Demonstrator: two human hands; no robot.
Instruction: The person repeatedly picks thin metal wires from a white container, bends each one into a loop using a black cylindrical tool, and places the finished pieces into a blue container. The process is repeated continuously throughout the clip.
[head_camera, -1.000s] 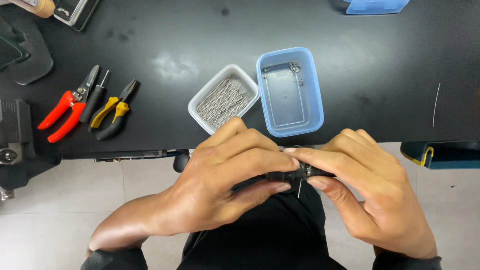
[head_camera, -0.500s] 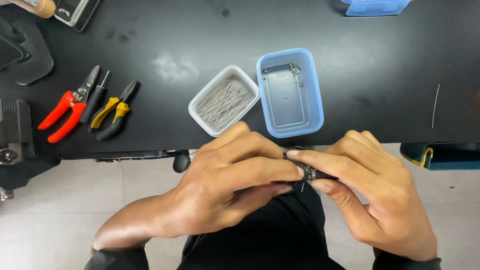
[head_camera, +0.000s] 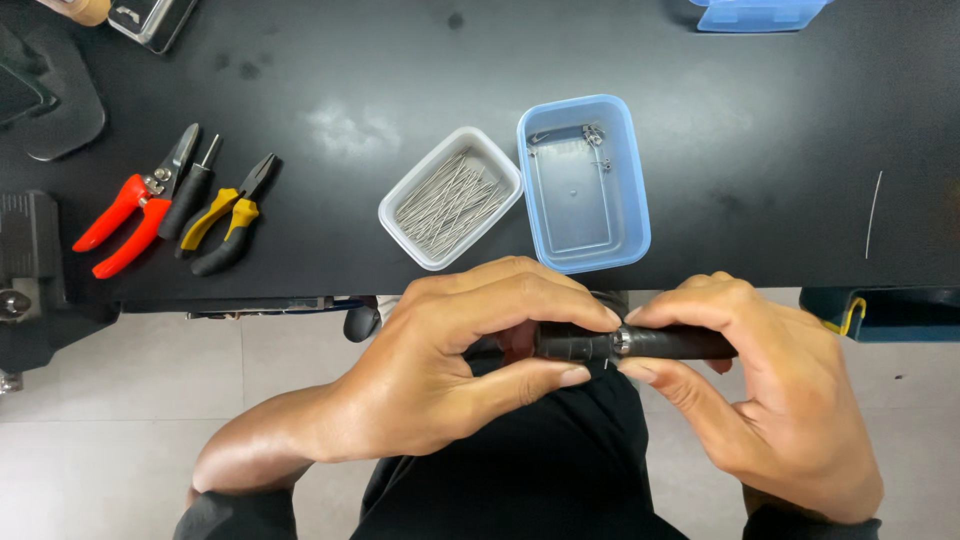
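black cylindrical tool (head_camera: 640, 344): long axis left-right, level, below the surface (head_camera: 330, 80) edge over the lap | left hand (head_camera: 450, 375) and right hand (head_camera: 770, 400): fingers clamped on its two halves | tool ends hidden by both palms; tiny pin at the metal joint barely discernible

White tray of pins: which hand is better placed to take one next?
Probably left. The left hand is just below the white tray of pins; the right hand is farther right, gripping the black tool.
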